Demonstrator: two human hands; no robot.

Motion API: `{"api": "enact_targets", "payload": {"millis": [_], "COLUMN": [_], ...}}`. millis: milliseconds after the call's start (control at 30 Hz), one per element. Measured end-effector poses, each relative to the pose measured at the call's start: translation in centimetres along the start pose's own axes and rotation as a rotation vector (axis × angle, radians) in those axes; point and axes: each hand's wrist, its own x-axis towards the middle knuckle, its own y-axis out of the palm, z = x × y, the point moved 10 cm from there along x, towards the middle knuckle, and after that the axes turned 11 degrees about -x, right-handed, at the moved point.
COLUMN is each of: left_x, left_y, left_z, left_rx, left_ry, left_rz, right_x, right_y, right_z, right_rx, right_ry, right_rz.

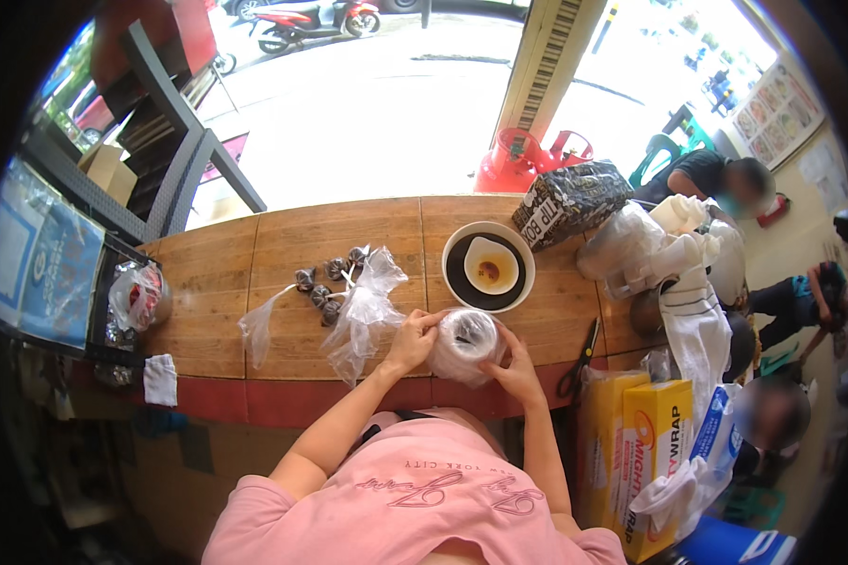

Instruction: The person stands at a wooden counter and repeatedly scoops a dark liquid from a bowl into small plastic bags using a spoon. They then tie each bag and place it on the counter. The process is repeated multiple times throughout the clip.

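Near the front edge of a wooden table (205,311), my left hand (418,340) and my right hand (514,364) hold a roll of clear plastic bags or film (466,346) between them, one on each side. Right behind the roll is a white bowl (528,272) of dark liquid, with a smaller white cup or ladle (498,254) in it that holds some brown liquid. Left of my hands lie several small knotted plastic bags of dark contents (330,311), their loose clear tops (371,304) spread beside them. Black-handled scissors (572,379) rest at the right edge.
A patterned tip box (572,198) stands back right, near bagged containers (629,247) and a white towel (696,325). Yellow wrap boxes (650,459) stand at the near right. A bagged container (140,298) is at the far left. Two red gas cylinders (512,162) stand behind the table; people are at right.
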Motion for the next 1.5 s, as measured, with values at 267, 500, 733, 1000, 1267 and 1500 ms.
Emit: {"api": "enact_targets", "payload": {"millis": [267, 500, 733, 1000, 1267, 1500], "left_x": [-1.6, -1.6, -0.1, 2.3, 3.5, 3.3], "left_y": [-1.9, -0.9, -2.5, 4.5, 2.0, -0.9], "left_z": [-4.3, -13.8, -16.4, -12.4, -23.6, -35.8], "left_rx": [-0.032, -0.268, -0.227, 0.134, -0.190, -0.027], "left_ry": [0.070, 0.056, 0.135, 0.426, 0.438, 0.438], "left_rz": [-0.083, -0.013, 0.070, 0.364, 0.367, 0.413], "right_x": [-1.0, -0.6, 2.2, 3.7, 2.7, 4.3], "right_y": [-2.2, -1.8, -1.7, -0.8, -9.1, -8.0], "right_z": [1.8, 15.1, 16.8, 17.7, 25.9, 28.3], "right_rx": [-0.050, -0.245, -0.169, 0.030, 0.232, 0.334], "right_ry": [0.063, -0.249, -0.320, -0.225, -0.523, -0.293], "right_rz": [-0.086, -0.195, -0.158, 0.096, -0.074, 0.200]}}
